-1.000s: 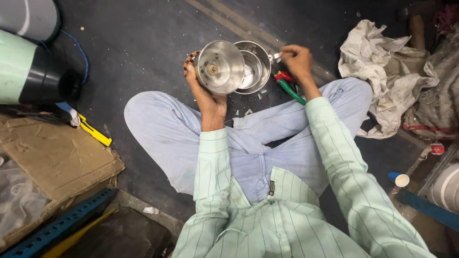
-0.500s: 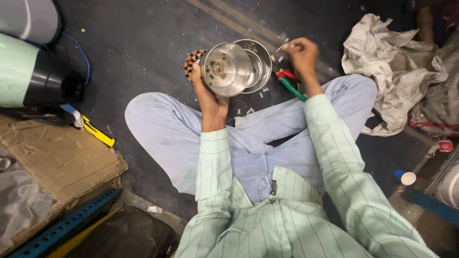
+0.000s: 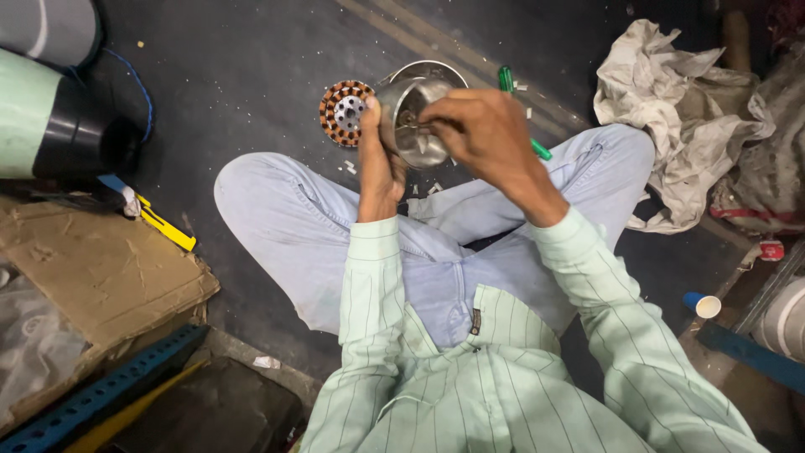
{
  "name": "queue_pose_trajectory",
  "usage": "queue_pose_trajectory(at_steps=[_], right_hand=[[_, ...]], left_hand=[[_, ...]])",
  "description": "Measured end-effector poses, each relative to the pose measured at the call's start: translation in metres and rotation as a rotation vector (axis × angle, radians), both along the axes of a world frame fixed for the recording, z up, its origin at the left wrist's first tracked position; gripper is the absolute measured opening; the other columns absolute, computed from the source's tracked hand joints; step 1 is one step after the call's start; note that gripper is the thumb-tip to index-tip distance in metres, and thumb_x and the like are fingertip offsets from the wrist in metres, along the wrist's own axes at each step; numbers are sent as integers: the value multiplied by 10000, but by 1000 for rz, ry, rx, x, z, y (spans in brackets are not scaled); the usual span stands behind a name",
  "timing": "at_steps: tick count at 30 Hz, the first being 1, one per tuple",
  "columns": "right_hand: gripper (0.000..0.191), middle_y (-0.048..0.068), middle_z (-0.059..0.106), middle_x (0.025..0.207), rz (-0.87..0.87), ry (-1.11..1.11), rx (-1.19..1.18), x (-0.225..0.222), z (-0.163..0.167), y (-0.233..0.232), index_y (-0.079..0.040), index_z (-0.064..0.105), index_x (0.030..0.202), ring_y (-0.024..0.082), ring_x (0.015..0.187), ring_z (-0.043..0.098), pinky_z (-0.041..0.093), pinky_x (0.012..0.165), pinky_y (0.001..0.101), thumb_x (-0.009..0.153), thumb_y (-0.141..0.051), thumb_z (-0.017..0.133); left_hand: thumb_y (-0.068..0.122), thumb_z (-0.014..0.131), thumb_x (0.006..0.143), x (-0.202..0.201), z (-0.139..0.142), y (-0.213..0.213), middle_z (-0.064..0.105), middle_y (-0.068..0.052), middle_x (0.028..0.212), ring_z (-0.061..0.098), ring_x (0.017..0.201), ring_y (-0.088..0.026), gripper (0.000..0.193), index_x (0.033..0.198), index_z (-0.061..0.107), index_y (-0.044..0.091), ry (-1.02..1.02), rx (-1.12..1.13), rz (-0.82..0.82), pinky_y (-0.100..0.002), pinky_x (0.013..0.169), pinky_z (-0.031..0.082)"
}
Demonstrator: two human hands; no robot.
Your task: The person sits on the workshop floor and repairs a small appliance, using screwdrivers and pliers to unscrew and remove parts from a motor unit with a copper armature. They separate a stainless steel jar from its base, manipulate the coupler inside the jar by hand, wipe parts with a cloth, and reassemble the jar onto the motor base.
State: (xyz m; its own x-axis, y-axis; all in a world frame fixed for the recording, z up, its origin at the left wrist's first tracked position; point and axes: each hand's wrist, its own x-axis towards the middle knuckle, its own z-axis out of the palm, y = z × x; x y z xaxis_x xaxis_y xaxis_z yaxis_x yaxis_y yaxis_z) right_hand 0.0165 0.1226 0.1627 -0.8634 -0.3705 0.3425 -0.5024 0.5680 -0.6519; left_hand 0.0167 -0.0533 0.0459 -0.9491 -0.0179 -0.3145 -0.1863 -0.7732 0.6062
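Steel bowl-shaped housing [image 3: 417, 126] is held above the crossed legs, tilted so the open side faces the person. L hand [image 3: 377, 164] is closed on its rim, steadying it. R hand [image 3: 482, 134] fingers pinch inside at centre; what they hold can't be told. Behind on the floor: copper-wound stator [image 3: 344, 111], second steel cover [image 3: 432, 71], green screwdriver [image 3: 520, 109], within reach.

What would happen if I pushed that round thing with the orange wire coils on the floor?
The coiled ring lies flat on the dark floor, so it would probably slide, not roll. Its copper windings and metal core suggest it is heavy for its size and stiff.
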Motion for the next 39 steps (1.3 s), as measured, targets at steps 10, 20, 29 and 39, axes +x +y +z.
queue_pose_trajectory(at_steps=[10,20,29,39], right_hand=[[143,135,720,835,-153,-20,34,-6,-12,-29,-75,790,1012,338,724,692,520,623,443,875,-105,763],[136,155,722,762,-263,-145,-50,-2,-26,-44,-63,790,993,300,650,699,512,593,403,887,-147,799],[177,54,695,849,-197,179,67,13,-5,-25,-123,785,1085,248,748,685,502,622,380,912,-86,772],[174,-9,590,736,21,407,370,-14,-14,-29,-198,776,976,204,713,599,463,581,376,817,-251,821]], left_hand=[[483,616,1042,3,-9,-1,684,-71,948,672,721,-130,477,1131,635,15,-29,-174,-7,-268,526,559],[497,605,989,2,-1,-4,709,-91,1004,717,794,-161,520,1157,638,6,-68,-125,64,-307,603,605],[494,614,978,-1,-9,-2,685,-57,1156,692,1044,-162,490,1240,592,81,-14,91,78,-367,922,597],[460,627,992,0,-11,-4,681,-76,1114,692,979,-175,474,1207,603,38,-30,93,108,-355,853,606]])
